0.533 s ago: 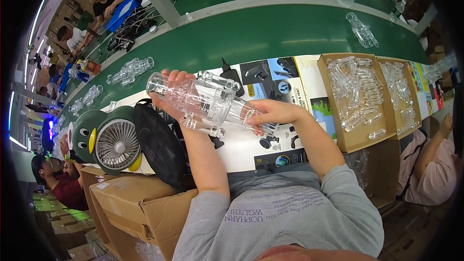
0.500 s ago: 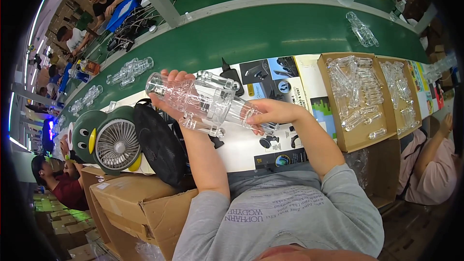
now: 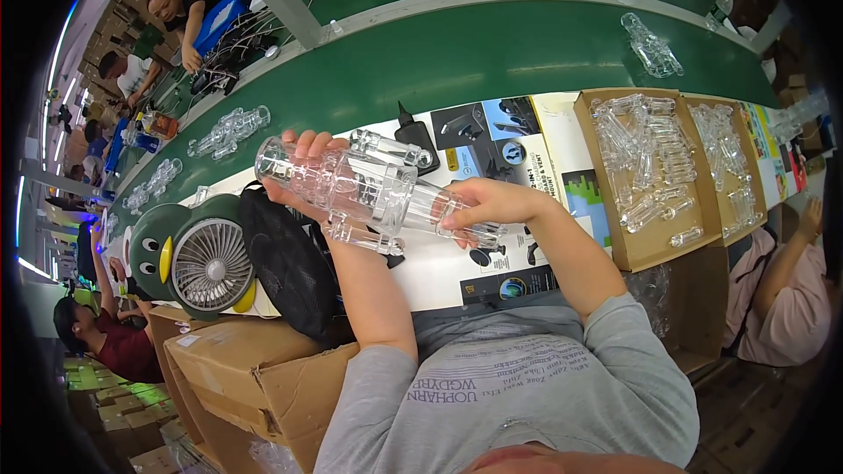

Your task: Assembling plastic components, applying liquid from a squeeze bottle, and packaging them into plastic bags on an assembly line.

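A clear plastic rocket-shaped piece [image 3: 373, 189] with smaller tubes along its sides lies slanted across both my hands, above the paper-covered bench. My left hand [image 3: 309, 146] is wrapped round its wide end, fingers over the far side, partly seen through the plastic. At the narrow end, my right hand [image 3: 499, 202] grips the piece with the thumb on top and fingers beneath. Just beyond it lies a black bottle with a pointed nozzle [image 3: 416, 137]. Printed sheets [image 3: 474, 136] with product pictures cover the bench under my hands.
On the right stand a cardboard tray [image 3: 659, 253] and a smaller tray [image 3: 746, 230], holding clear tubes. More clear assemblies [image 3: 230, 132] lie on the green belt [image 3: 439, 61]. Left are a black bag [image 3: 285, 268], a green cartoon fan [image 3: 213, 263] and a cardboard box [image 3: 237, 355]. Other people sit nearby.
The rocket-shaped piece and my left hand have shifted slightly left; my grip looks the same. At upper left a co-worker's arm has reached down toward the cables.
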Action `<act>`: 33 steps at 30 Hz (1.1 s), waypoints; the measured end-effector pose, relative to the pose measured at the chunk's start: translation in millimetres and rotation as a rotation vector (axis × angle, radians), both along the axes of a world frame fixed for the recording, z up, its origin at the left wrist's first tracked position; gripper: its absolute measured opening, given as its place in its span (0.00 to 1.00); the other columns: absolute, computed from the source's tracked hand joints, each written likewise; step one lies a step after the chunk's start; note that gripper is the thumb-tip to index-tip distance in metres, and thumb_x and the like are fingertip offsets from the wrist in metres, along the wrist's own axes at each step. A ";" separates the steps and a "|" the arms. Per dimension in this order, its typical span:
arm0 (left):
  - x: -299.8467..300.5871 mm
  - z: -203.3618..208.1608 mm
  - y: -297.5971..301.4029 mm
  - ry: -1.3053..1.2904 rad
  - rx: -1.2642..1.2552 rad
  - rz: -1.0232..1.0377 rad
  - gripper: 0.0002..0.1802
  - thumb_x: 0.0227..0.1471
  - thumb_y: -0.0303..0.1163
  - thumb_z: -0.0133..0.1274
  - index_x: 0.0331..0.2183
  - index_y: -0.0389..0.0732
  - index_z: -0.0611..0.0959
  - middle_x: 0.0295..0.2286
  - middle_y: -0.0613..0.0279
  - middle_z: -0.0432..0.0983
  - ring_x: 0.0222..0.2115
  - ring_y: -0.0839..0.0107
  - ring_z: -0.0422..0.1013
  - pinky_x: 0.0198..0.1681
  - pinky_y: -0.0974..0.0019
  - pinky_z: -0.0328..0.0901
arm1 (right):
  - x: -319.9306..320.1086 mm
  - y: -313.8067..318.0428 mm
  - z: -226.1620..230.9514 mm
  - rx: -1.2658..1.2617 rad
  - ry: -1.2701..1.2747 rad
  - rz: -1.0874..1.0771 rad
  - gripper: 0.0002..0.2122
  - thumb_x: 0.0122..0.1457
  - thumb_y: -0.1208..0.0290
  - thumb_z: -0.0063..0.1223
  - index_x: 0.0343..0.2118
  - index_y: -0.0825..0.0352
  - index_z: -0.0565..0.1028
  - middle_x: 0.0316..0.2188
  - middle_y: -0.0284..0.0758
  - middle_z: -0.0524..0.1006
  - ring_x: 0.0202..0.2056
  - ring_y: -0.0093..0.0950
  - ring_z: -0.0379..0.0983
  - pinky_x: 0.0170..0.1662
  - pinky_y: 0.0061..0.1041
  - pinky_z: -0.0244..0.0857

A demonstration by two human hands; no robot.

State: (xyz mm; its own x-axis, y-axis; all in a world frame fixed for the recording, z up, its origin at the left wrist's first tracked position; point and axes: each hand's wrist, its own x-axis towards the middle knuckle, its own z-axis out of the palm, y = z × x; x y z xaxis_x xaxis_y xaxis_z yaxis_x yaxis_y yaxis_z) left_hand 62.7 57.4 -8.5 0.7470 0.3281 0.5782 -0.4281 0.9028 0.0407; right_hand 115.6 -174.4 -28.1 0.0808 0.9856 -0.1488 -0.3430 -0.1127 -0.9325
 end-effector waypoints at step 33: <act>-30.4 81.3 -80.0 0.064 0.659 0.699 0.30 0.42 0.42 0.53 0.44 0.37 0.64 0.31 0.52 0.67 0.34 0.63 0.65 0.41 0.60 0.61 | -14.4 3.5 3.5 0.202 -0.907 -0.556 0.20 0.37 0.67 0.60 0.35 0.65 0.69 0.23 0.36 0.75 0.27 0.36 0.73 0.32 0.28 0.66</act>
